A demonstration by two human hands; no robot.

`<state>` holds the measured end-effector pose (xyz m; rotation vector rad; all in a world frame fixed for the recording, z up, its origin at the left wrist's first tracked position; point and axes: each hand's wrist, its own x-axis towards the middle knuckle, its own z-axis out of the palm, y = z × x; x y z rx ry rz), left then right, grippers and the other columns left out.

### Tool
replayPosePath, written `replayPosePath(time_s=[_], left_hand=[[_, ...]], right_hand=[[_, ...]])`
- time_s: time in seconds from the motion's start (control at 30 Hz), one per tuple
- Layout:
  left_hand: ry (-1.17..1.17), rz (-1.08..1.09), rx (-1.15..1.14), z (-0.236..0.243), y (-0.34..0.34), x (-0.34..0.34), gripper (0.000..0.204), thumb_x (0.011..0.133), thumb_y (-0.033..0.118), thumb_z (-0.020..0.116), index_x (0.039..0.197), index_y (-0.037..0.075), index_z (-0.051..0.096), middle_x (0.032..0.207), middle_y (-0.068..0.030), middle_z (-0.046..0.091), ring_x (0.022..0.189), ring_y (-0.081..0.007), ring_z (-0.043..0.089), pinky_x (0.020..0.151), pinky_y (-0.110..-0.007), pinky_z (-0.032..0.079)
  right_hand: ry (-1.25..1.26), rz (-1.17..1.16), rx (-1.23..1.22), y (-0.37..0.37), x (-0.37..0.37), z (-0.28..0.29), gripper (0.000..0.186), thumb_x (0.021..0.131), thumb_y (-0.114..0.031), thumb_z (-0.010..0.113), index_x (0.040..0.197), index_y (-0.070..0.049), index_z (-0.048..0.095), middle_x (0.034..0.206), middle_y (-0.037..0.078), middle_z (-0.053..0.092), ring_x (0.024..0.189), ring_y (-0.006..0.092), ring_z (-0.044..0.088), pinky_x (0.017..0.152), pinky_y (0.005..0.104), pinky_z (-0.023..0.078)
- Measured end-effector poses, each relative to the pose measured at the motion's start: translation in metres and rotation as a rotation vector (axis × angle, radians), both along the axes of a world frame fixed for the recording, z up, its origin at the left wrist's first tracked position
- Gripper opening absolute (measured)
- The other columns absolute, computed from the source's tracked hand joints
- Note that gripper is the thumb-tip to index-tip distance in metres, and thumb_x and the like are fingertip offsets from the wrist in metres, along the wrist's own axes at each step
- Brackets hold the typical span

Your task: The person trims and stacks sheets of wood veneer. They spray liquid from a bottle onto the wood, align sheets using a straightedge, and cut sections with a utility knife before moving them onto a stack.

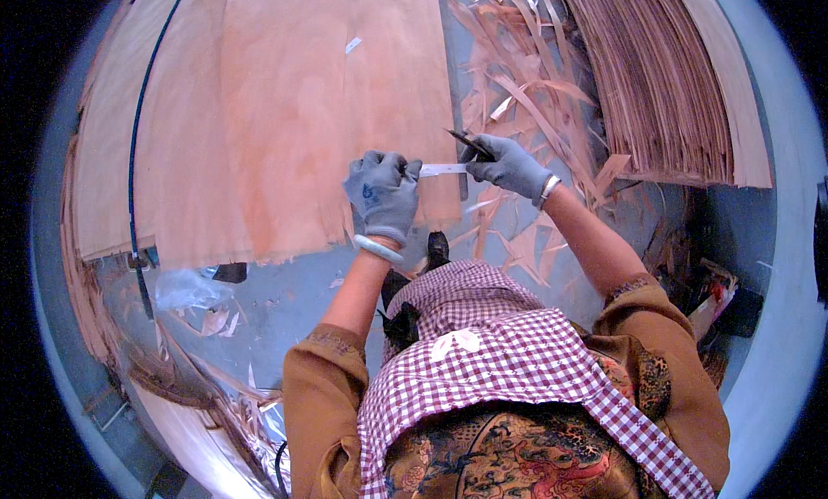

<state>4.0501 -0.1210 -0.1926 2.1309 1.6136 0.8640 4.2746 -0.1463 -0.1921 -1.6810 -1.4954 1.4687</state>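
Note:
A short white strip [443, 169], which looks like paper or tape, spans the gap between my two grey-gloved hands. My left hand [383, 194] is closed, its fingertips pinching the strip's left end above the veneer sheet [293, 119]. With closed fingers, my right hand [511, 166] grips the strip's other end. A slim dark pointed tool [468, 143] also sits in that hand, its tip toward the upper left; whether it is a blade or a pen I cannot tell. Farther up, a small white piece [353, 45] lies on the veneer.
Loose veneer offcuts [539, 94] litter the floor right of the sheet. A tall stack of veneer sheets [660, 76] stands at the far right. A black cord [138, 145] crosses the veneer on the left. Clear plastic [191, 289] lies near the sheet's near left edge.

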Motion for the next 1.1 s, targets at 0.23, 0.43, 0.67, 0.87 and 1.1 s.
replayPosePath(time_s=[0.23,0.43,0.67,0.87,1.1], left_hand=[[0.15,-0.15,0.196,-0.017,-0.005,0.0,0.03,0.073,0.012,0.063,0.102,0.009,0.06,0.088,-0.0105,0.057,0.083,-0.0291,0.053,0.072,-0.042,0.042],[0.401,-0.467,0.133,-0.002,-0.034,0.015,0.057,0.075,0.036,0.061,0.126,0.013,0.046,0.109,-0.0082,0.048,0.1,-0.0272,0.046,0.085,-0.045,0.036],[0.498,-0.485,0.059,-0.006,-0.031,0.023,0.065,0.067,0.051,0.063,0.121,0.017,0.049,0.103,-0.0043,0.047,0.096,-0.0247,0.045,0.081,-0.043,0.035],[0.22,-0.7,0.126,0.021,-0.017,-0.02,0.072,0.06,0.042,0.072,0.121,0.011,0.049,0.11,-0.0082,0.048,0.101,-0.0267,0.046,0.083,-0.043,0.037],[0.519,-0.648,0.059,0.032,0.007,-0.159,0.057,0.067,0.024,0.068,0.119,0.01,0.051,0.111,-0.0095,0.052,0.098,-0.0278,0.051,0.08,-0.042,0.041]], right_hand=[[-0.114,-0.023,0.1,-0.001,0.003,-0.031,0.021,0.078,-0.015,0.064,0.094,-0.003,0.054,0.075,0.009,0.059,0.069,0.0196,0.056,0.063,0.0325,0.045],[-0.269,-0.049,0.071,-0.004,-0.007,-0.002,0.023,0.078,-0.019,0.065,0.087,-0.002,0.052,0.07,0.01,0.058,0.062,0.0184,0.056,0.056,0.0326,0.045],[0.142,-0.096,-0.173,-0.036,-0.017,0.016,0.016,0.084,-0.018,0.063,0.082,-0.005,0.056,0.064,0.001,0.055,0.052,0.0089,0.051,0.043,0.0247,0.043],[0.414,-0.204,-0.244,-0.091,-0.043,0.033,0.022,0.086,-0.014,0.062,0.104,-0.002,0.058,0.085,0.001,0.059,0.075,0.0076,0.055,0.067,0.0236,0.047],[0.29,-0.29,-0.209,-0.127,-0.118,0.005,0.029,0.084,-0.014,0.065,0.109,-0.002,0.057,0.091,-0.003,0.059,0.081,0.0068,0.051,0.073,0.0223,0.042]])
